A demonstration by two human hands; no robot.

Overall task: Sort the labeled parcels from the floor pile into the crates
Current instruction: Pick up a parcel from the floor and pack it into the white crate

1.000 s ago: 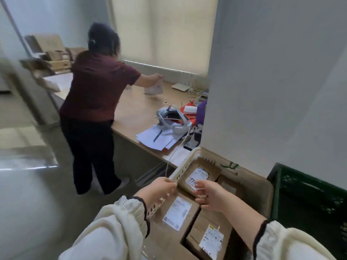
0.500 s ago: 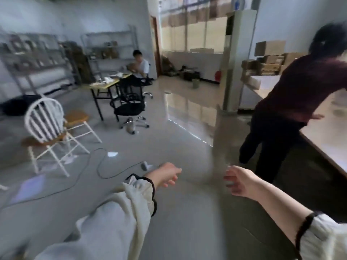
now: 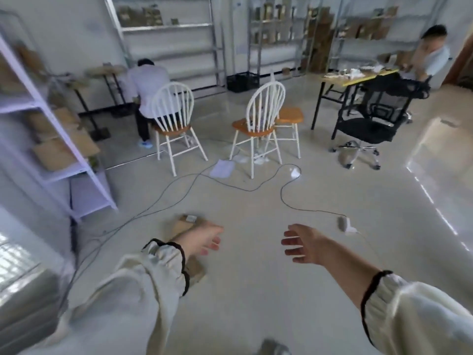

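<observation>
A flat brown cardboard parcel [image 3: 184, 222] with a small white label lies on the grey floor, partly hidden behind my left hand. A second piece of brown cardboard [image 3: 195, 270] shows below my left wrist. My left hand [image 3: 204, 239] hangs above these parcels, empty, fingers relaxed. My right hand [image 3: 304, 244] is held out to the right of it over bare floor, fingers spread and empty. The crates are out of view.
Black cables [image 3: 256, 187] snake across the floor ahead, ending in a small grey plug [image 3: 342, 222]. Two white spindle chairs [image 3: 263, 111] stand beyond, one with a seated person [image 3: 151, 80]. A white shelf rack [image 3: 51, 119] stands left; an office chair [image 3: 373, 116] and desk right.
I have turned away from the crates of parcels toward the open room. Both hands left the boxes in the crate and now hang empty over the floor.
</observation>
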